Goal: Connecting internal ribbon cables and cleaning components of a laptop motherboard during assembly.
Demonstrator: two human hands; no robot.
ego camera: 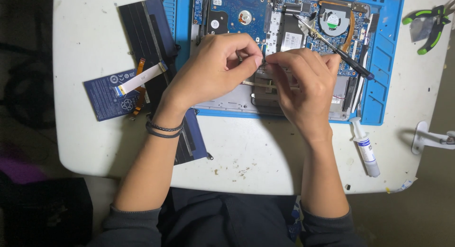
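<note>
Blue board parts show inside the open laptop (265, 19), which lies on a blue mat (386, 62) on the white tabletop (256, 157). Both hands meet over it. The left hand (213, 69) and right hand (308, 83) pinch something tiny between fingertips; I cannot tell what. The right hand also grips a screwdriver (332, 45), long side slanting, tip pointing up-left. Small, slow, steady moves seem best.

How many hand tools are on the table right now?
2: a screwdriver lying across the opened laptop and green-handled pliers at the table's far right. Hands may hide others.
</note>
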